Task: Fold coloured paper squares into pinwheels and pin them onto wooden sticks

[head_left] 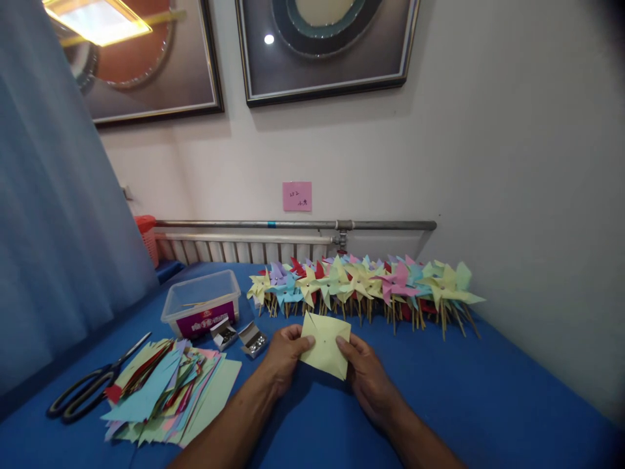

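A pale yellow paper square (326, 345) is held up over the blue table by both of my hands. My left hand (282, 358) pinches its left edge and my right hand (367, 376) grips its lower right edge. The square has a small hole at its middle and a cut running in from its upper left corner. Behind it, a long row of finished paper pinwheels (361, 283) in several colours lies on thin wooden sticks.
A loose stack of coloured paper squares (166, 391) lies at the left, with black-handled scissors (92, 387) beside it. A clear plastic box (201, 303) and two small open boxes of pins (239, 337) sit behind. A radiator and pipe (293, 225) line the wall.
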A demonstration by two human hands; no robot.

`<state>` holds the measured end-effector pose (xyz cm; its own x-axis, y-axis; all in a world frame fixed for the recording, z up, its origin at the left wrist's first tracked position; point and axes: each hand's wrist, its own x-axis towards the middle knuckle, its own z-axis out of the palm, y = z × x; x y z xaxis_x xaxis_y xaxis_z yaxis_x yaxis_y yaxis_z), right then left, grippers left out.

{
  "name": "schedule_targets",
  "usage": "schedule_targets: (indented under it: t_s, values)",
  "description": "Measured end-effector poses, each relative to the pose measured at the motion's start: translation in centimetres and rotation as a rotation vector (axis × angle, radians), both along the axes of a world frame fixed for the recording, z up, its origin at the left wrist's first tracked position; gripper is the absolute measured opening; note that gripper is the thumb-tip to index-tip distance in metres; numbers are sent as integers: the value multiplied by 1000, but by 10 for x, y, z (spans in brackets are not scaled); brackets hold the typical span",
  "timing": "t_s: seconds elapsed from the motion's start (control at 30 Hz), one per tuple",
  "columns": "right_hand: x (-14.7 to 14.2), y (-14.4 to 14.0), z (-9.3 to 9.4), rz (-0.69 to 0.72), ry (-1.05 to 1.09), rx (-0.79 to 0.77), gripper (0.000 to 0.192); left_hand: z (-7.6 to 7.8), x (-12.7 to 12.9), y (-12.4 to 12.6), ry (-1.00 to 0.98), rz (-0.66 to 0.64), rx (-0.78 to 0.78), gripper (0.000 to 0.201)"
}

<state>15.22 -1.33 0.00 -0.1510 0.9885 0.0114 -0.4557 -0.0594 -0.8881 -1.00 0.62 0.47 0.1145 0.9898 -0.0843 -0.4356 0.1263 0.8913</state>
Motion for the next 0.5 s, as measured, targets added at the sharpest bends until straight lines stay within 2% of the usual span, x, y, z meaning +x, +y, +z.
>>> schedule_targets:
  t_s: [0.13,0.3,0.5]
  values:
    - [-5,-6,5,25,60,-41,49,-2,4,-3,-34,-18,-16,46]
    - [-5,-4,1,12,125,-71,49,-3,6,-4,-13,4,-17,46]
    - [-2,-7,2,85,207,-150,43,-4,7,-4,-23,1,-39,45]
